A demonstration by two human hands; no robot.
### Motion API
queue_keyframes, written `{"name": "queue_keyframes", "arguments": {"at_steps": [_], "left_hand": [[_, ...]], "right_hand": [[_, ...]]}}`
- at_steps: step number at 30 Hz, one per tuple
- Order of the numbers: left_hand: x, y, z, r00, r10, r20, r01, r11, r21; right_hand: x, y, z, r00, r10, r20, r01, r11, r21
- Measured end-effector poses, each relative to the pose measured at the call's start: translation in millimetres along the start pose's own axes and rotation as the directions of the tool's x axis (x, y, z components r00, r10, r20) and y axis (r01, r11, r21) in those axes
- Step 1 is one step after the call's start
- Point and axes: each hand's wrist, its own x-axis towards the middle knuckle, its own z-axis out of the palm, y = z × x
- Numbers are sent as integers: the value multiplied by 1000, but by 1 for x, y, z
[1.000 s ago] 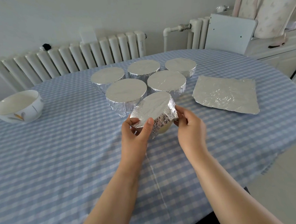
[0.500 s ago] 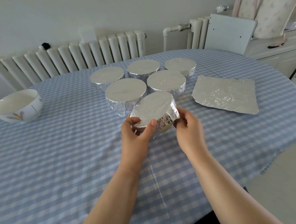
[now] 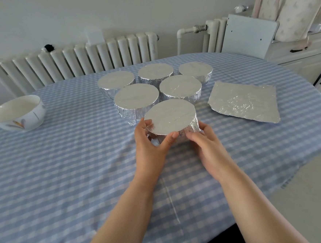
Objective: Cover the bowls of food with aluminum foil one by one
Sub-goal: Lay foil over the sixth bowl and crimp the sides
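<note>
1. Levelled since a second ago, the foil-wrapped bowl (image 3: 170,118) now sits flat on the table (image 3: 64,166), touching the front covered bowl (image 3: 136,101).
2. Left hand (image 3: 149,141) pinches its near rim; a hard squeeze could tear the foil.
3. Right hand (image 3: 205,143) grips the right side; a push could jostle the neighbours.
4. Spare foil sheet (image 3: 243,101) lies to the right, well apart.

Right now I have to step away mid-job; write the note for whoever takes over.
Left hand: grips the near foil-covered bowl at its left side.
Right hand: fingers curled on the foil at the bowl's right side.
Five covered bowls stand in a cluster just behind it.
Done: six bowls wear foil.
Left: the uncovered white bowl at the far left of the table; the flat foil sheet lies to the right, probably for it. Finish pressing this foil, then cover that one.
</note>
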Motion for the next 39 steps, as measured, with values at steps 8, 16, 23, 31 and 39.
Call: {"name": "queue_keyframes", "arguments": {"at_steps": [8,16,23,31,39], "left_hand": [[-1,-4,-2,984,157,81,-174,945,276],[5,-4,-18,977,160,142,-206,885,418],[6,2,-21,975,165,150,-216,864,454],[0,0,-10,982,170,82,-188,852,489],[1,0,-12,988,145,60,-155,855,496]], "right_hand": [[3,-6,-3,991,-70,-111,42,970,-238],[8,-5,-8,980,-162,-119,127,957,-260],[13,1,-4,977,-153,-145,143,987,-80],[13,6,13,961,-153,-230,175,982,78],[14,2,23,915,-117,-386,201,962,184]]}}
